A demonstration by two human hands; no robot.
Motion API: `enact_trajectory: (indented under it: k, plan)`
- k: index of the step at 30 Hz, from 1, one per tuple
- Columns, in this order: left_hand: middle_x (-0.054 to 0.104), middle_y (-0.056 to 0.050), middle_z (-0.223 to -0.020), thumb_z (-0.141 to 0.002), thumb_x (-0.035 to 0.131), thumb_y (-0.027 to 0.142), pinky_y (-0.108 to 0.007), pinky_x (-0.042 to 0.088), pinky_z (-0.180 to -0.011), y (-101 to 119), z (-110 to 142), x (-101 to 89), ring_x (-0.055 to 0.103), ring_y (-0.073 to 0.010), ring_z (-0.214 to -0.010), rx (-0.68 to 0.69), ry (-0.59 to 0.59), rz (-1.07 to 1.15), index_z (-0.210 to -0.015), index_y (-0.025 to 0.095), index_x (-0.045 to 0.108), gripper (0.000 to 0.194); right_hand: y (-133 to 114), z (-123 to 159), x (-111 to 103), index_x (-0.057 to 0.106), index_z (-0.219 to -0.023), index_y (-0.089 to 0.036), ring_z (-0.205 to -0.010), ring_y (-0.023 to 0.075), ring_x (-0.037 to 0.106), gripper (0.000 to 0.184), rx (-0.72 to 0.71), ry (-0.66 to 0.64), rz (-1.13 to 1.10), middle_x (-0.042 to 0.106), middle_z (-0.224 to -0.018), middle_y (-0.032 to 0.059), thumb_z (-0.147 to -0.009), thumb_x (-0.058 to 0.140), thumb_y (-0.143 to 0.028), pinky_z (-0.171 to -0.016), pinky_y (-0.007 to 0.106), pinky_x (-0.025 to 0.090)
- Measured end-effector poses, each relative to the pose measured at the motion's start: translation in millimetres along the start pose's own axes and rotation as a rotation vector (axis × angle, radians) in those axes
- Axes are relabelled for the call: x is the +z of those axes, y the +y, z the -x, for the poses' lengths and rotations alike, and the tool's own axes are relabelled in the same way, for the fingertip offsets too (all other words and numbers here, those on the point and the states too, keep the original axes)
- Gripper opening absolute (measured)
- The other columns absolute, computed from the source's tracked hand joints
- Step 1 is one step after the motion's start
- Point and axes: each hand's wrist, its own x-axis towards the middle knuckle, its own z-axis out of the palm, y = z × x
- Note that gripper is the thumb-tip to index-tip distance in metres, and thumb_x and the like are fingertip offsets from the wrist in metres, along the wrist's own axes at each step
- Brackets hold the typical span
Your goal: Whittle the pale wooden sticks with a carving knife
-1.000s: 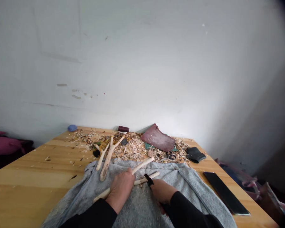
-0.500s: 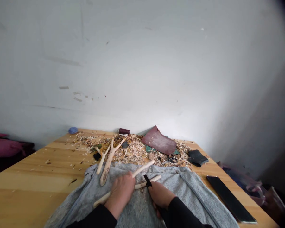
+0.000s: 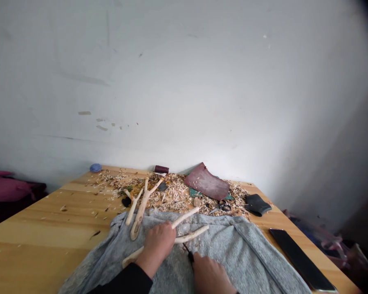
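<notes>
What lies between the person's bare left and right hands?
Between the left hand and right hand, the head view shows a black-handled knife over grey knit cloth.

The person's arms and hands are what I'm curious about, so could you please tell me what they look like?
Both hands are bare, with no gloves on the left hand or the right hand. The left forearm is covered by a plain black long sleeve that ends at the wrist. The right forearm is almost entirely out of view.

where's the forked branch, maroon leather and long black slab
forked branch (image 3: 140, 215), head view, on the stem
maroon leather (image 3: 207, 183), head view, on the middle
long black slab (image 3: 302, 259), head view, on the middle
</notes>
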Motion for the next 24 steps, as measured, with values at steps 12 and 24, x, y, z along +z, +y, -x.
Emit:
enact_trajectory:
  k: [12,24]
  plan:
    - [0.074,-0.018,-0.085,-0.097,0.033,0.021,-0.04,0.054,-0.072,3.3,6.8,0.2,0.074,-0.0311,-0.085,-0.01,0.048,-0.01,-0.099,0.011,0.067,0.035,31.4,-11.4,-2.2,0.068,-0.101,-0.016,-0.092,0.0208,0.069,0.034,-0.047,0.088,-0.108,0.073,-0.099,0.0144,-0.096,0.035,-0.016,-0.075,0.025,0.047]
    - [0.074,-0.019,-0.086,-0.097,0.033,0.02,-0.043,0.054,-0.073,4.4,7.4,1.2,0.074,-0.0333,-0.086,0.005,0.043,-0.009,-0.101,0.009,0.066,0.034,24.0,-14.7,-17.5,0.071,-0.102,-0.015,-0.101,0.0225,0.066,0.031,-0.18,-0.034,-0.085,0.072,-0.11,0.0154,-0.09,0.042,-0.014,-0.085,0.027,0.045]
